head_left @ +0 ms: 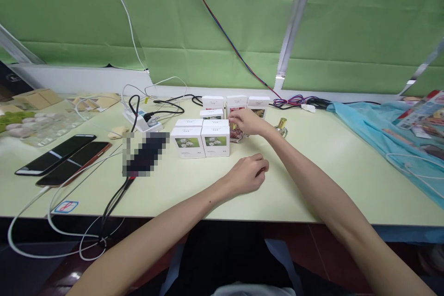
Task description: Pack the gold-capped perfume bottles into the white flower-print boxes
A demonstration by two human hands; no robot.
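My right hand (247,121) reaches over the table, its fingers closed around the gold cap of a small glass perfume bottle (237,136) with a reddish body. Just left of that bottle stand white boxes with a white-flower picture, among them a front left box (188,144) and a front right box (217,142). A second gold-capped perfume bottle (282,126) stands partly behind my right forearm. Nearer to me, my left hand (248,174) rests on the table in a loose fist, with nothing visible in it.
More white boxes (212,103) stand upright behind. To the left lie two phones (74,162), a power strip (140,120), a blurred-out dark object (145,155) and tangled cables. Light blue plastic sheeting (367,125) covers the right side. Green fabric (222,23) hangs behind the table.
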